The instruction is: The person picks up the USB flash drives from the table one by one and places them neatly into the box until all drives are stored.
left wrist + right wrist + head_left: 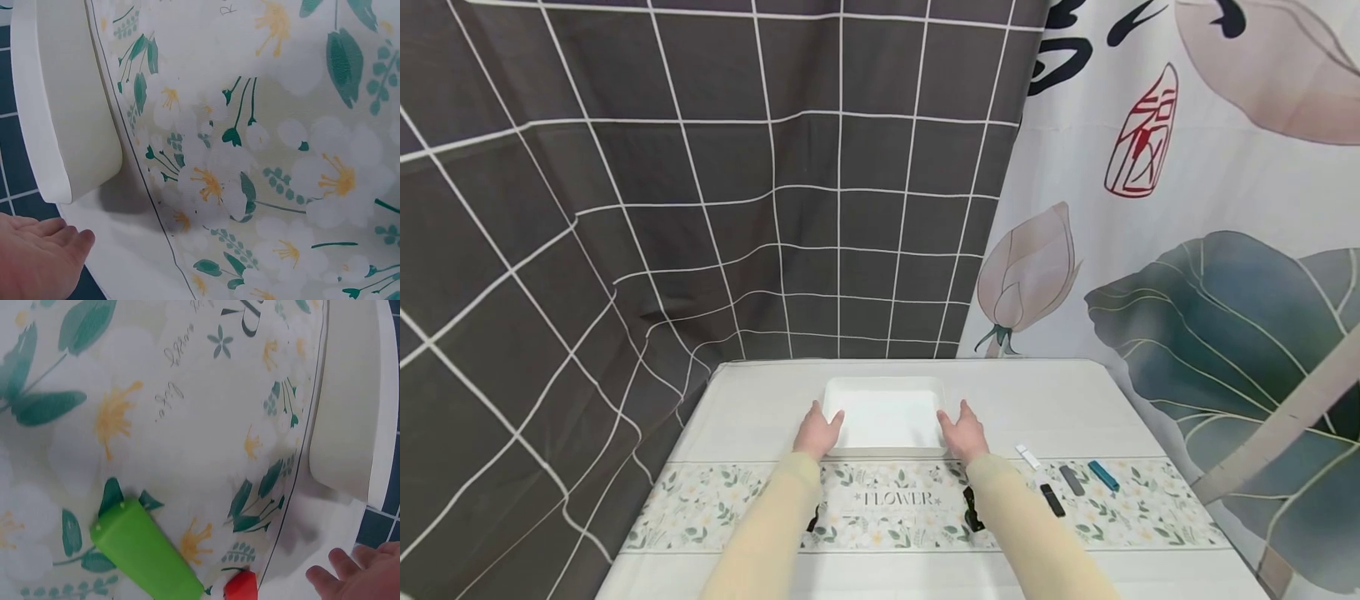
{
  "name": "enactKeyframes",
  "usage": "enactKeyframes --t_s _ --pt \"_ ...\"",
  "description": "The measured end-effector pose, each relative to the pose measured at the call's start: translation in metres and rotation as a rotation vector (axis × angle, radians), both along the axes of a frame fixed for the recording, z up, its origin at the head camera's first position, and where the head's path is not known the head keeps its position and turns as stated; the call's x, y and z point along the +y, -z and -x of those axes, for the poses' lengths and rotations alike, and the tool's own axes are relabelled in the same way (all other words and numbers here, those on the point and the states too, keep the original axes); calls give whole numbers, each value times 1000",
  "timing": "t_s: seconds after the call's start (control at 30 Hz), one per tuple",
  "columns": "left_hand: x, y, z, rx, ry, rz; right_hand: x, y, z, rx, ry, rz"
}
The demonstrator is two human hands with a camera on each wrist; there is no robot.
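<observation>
Filling the gap between the two hands, a white shallow rectangular tray [891,417] with low walls and rounded corners is at the far middle of a white-covered table [1030,400]. Its near edge runs just beyond the far border of a flower-printed strip [715,500], while its far edge leaves a band of white cover before the table's far edge. The left hand [817,432] is at the tray's left edge, released, its fingers extended and its thumb spread toward the rim. The right hand [965,433] mirrors it at the right edge, also released, fingers extended and thumb apart. Whether either hand touches the tray, I cannot tell. Outward from both hands, the white cover gives room to move left and right as far as the table's side edges. Near the right forearm's pale yellow sleeve [1037,533] are small oblong pieces: a white one [1027,456] at the strip's far border, then a black one [1052,500], a grey one [1072,481] and a blue one [1103,476], all well inside the right table edge. Beyond the table hang a dark grey curtain with white grid lines [880,225] and, to the right, a white curtain with lotus prints [1067,167]
</observation>
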State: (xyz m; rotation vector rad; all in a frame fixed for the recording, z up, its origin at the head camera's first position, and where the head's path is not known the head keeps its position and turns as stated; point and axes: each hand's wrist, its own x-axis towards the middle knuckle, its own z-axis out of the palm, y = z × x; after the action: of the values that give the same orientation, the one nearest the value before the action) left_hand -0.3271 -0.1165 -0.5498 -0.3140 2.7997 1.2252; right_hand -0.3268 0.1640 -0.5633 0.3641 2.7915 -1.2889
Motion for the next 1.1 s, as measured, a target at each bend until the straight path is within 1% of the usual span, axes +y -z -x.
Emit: enactKeyframes --t_s 0.13,0.2,0.37,0.5,0.6,0.77,0.93,1.1 --pt "3 0 -1 1 18 -5 -3 -2 -2 -10 -13 13" --pt "4 -1 -3 -1 26 -2 -5 -3 -4 2 -25 10" --pt "5 -4 -7 -13 29 -8 -8 -1 -4 53 -38 8" --pt "5 -7 -11 -20 27 -28 -9 1 -3 54 -38 24" --pt "4 -7 -13 -20 29 -33 -9 1 -2 50 -35 30" --pt "4 -3 -9 -11 36 -31 -10 1 1 52 -41 21" --pt "4 2 -5 -26 31 -52 -10 2 3 55 -41 19" --pt "4 3 -5 -32 19 -75 -10 1 2 48 -36 30"
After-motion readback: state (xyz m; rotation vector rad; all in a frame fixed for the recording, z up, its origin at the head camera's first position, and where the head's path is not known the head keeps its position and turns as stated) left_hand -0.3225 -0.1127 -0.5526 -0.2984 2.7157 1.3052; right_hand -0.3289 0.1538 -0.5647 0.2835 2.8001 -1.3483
